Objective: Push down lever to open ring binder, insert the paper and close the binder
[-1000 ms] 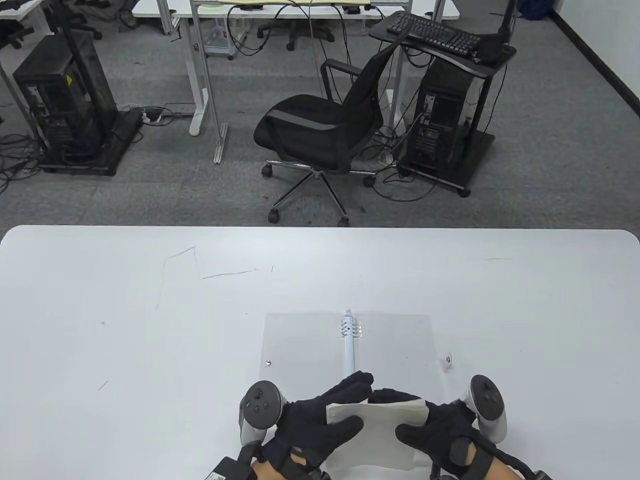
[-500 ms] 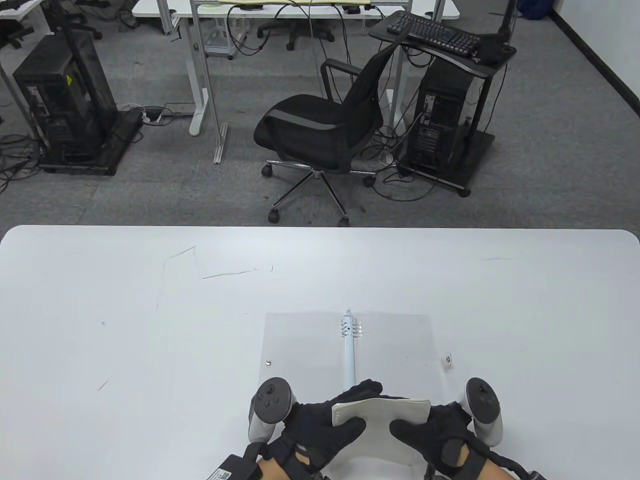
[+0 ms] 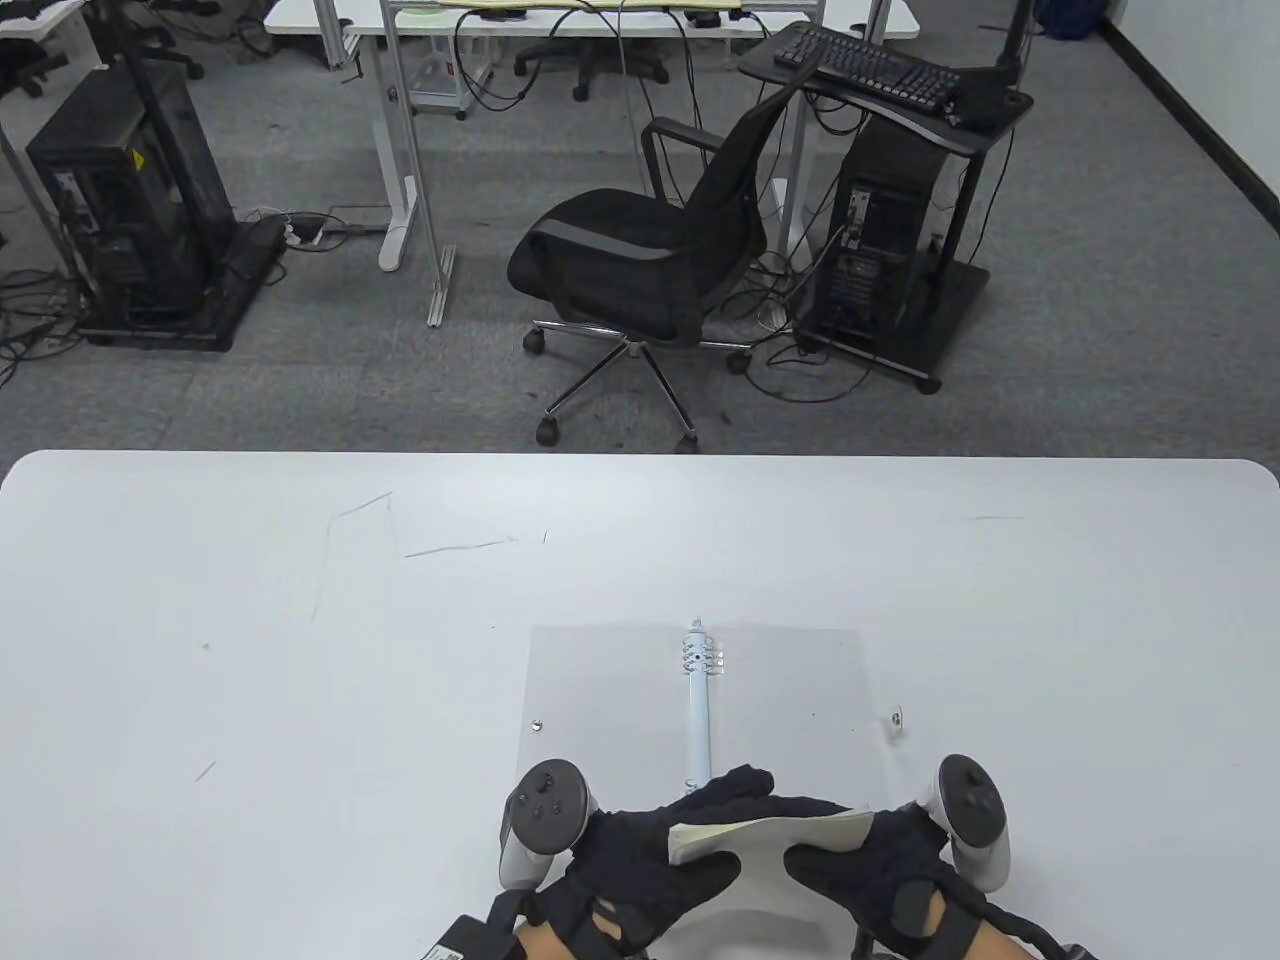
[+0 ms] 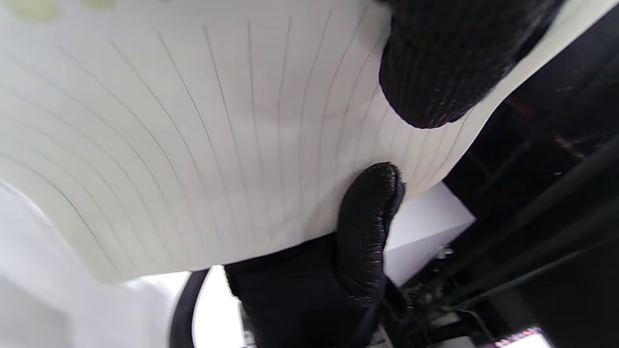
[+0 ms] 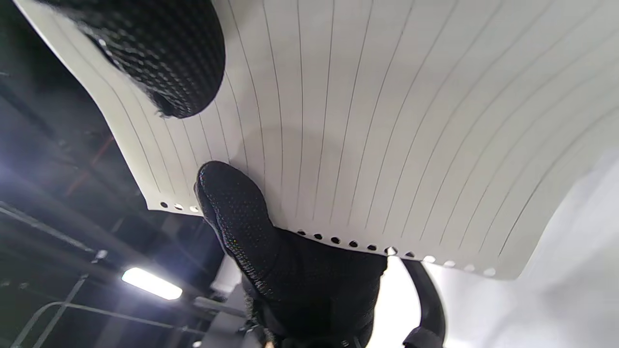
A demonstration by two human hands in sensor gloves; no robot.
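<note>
hands (image 3: pixel 650 870): black knit gloves | trackers (image 3: pixel 545 815): grey-white, black-faced

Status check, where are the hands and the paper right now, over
Left hand and right hand both grip the lined paper, lifted over the near end of the open binder. Paper not yet on the ring spine. Nothing in the way.
</note>
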